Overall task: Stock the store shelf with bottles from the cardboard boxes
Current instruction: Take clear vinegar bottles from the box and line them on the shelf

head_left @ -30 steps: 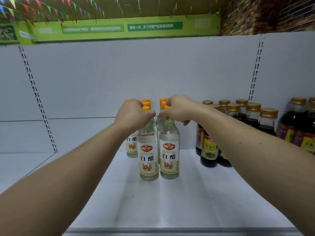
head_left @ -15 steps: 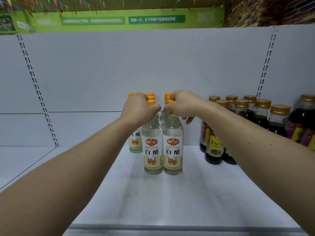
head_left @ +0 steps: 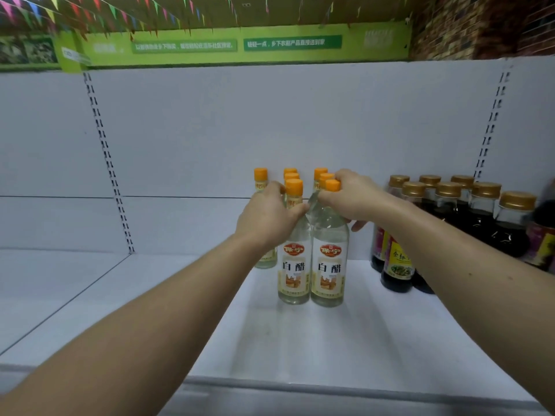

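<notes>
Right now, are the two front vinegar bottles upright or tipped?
Upright: front vinegar bottles stand flat on the shelf; left hand and right hand grip their necks.

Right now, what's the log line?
left hand: grips front-left clear orange-capped bottle | right hand: grips front-right clear orange-capped bottle | bottles: upright on white shelf

A white back panel [head_left: 300,121] stands beyond the right hand [head_left: 357,199]; above it a green banner [head_left: 240,46], bunting [head_left: 120,13], brick wall [head_left: 480,25].

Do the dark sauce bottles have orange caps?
No, the dark sauce bottles have gold caps; orange caps sit on the white vinegar bottles.
</notes>
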Motion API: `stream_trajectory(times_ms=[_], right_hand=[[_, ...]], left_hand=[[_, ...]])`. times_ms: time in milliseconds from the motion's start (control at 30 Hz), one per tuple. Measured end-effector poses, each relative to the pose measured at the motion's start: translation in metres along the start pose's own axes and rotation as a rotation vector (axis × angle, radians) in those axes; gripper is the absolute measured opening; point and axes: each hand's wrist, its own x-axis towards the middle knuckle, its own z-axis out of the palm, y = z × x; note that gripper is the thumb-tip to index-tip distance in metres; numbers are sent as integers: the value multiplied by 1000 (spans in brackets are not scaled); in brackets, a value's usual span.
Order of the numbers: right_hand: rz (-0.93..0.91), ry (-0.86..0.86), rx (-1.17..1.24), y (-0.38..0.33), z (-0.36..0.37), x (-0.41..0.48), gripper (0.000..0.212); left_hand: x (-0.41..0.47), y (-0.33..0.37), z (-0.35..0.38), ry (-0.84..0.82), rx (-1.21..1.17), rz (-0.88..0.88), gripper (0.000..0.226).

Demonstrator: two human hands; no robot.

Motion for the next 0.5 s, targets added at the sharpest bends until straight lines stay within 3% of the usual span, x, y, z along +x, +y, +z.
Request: stream_trajectory(times_ms=[100, 267, 400, 500], right_hand=[[30, 55, 36, 4, 6, -7, 49], [64, 160, 49, 3, 13, -31, 62], [0, 438, -90, -10, 22, -54, 45], [-27, 487, -87, -24, 29, -60, 44]], left_hand=[[-17, -14, -9, -20, 52, -26, 60], [-47, -39, -34, -56, 97, -91, 48], [-75, -61, -55, -66, 109, -133, 45], [-92, -76, -67, -88, 106, -160, 42]])
